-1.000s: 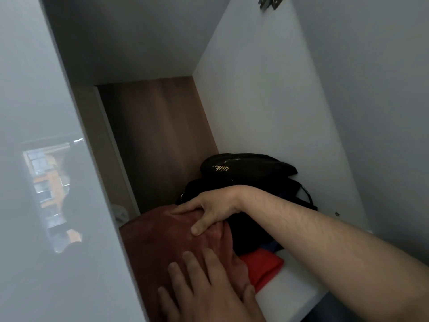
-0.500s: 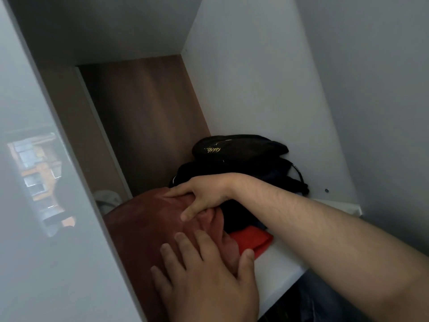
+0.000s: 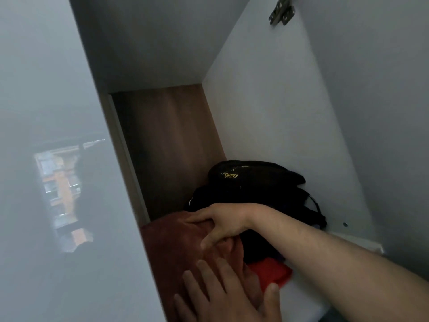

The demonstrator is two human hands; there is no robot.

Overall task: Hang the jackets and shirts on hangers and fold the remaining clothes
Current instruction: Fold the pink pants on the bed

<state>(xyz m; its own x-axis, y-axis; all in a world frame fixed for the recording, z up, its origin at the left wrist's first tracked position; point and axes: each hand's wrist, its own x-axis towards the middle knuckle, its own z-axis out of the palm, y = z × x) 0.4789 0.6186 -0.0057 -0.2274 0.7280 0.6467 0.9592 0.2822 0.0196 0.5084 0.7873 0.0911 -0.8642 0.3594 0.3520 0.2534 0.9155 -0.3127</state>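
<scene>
A folded rust-brown garment (image 3: pixel 176 242) lies on a white wardrobe shelf (image 3: pixel 308 298), against the left side. My right hand (image 3: pixel 218 225) reaches in from the right and rests on top of it, fingers spread and slightly bent, pressing the fabric. My left hand (image 3: pixel 222 296) lies flat on the garment's near end, fingers straight. Beside the brown garment sits a folded red cloth (image 3: pixel 270 271), and behind it a pile of black clothes (image 3: pixel 255 184) with gold lettering on the top piece.
The compartment has a wooden back panel (image 3: pixel 167 145) and a white right wall (image 3: pixel 278 112) with a metal hinge (image 3: pixel 282 11) at the top. A glossy grey door (image 3: pixel 46 182) stands at the left and reflects a window.
The view tilted up a little. My left hand slid slightly nearer on the brown garment; my right hand stays pressed on top of it.
</scene>
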